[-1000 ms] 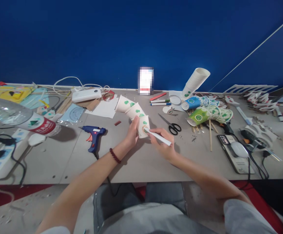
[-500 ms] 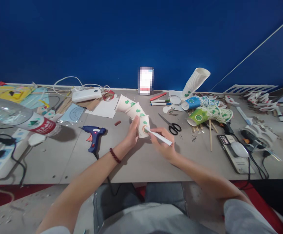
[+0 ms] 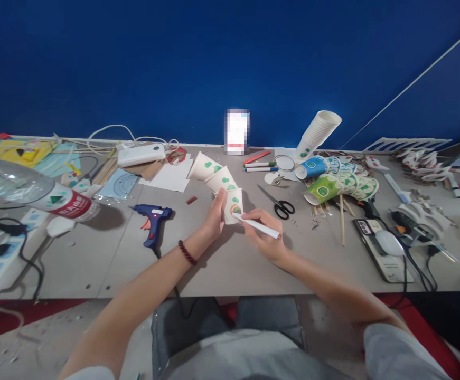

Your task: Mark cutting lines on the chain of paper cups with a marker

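A bent chain of three white paper cups with green spots lies over the middle of the table. My left hand is closed around the nearest cup from its left side. An orange ring with green inside is drawn on that cup. In my right hand is a white marker pen, gripped like a writing tool. Its tip meets the cup at the ring, though I cannot tell whether it presses on the surface. A short reddish-brown piece lies left of the cups.
A blue glue gun lies to the left, beyond it a large water bottle. Black scissors and several markers lie right of the cups. Blue and green cup chains, stacked cups and a phone are farther right.
The marker's tip has shifted slightly left and down over the drawn ring, and the pen lies a little flatter. The held cup has moved only slightly.
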`<state>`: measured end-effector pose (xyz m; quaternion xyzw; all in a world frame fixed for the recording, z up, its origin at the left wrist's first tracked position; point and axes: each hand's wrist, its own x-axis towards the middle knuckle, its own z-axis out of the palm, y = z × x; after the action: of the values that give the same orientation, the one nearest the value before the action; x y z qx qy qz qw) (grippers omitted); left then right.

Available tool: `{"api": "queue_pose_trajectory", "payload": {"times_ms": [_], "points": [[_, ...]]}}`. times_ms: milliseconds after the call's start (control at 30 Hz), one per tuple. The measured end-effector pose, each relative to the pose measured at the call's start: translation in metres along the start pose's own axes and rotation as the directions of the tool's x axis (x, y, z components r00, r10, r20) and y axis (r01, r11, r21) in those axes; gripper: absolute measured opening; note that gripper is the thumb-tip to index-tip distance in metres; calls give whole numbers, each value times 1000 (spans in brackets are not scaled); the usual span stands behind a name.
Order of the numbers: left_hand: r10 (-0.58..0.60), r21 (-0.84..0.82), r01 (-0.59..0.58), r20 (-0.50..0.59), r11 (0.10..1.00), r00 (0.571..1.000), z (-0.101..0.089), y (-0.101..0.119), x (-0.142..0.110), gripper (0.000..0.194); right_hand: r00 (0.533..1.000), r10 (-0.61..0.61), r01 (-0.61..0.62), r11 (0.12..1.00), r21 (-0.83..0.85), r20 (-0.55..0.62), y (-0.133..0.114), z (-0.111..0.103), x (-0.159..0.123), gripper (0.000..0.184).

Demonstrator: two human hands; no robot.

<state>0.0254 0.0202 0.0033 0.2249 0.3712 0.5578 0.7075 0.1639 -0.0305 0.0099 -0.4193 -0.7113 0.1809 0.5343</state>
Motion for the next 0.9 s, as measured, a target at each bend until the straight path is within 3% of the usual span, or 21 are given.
{"api": "queue_pose_trajectory", "payload": {"times_ms": [900], "points": [[17, 17, -17, 10, 1000, 1000, -2, -2, 2, 53, 1000, 22, -22, 1000, -16, 8, 0, 1, -1, 6]]}}
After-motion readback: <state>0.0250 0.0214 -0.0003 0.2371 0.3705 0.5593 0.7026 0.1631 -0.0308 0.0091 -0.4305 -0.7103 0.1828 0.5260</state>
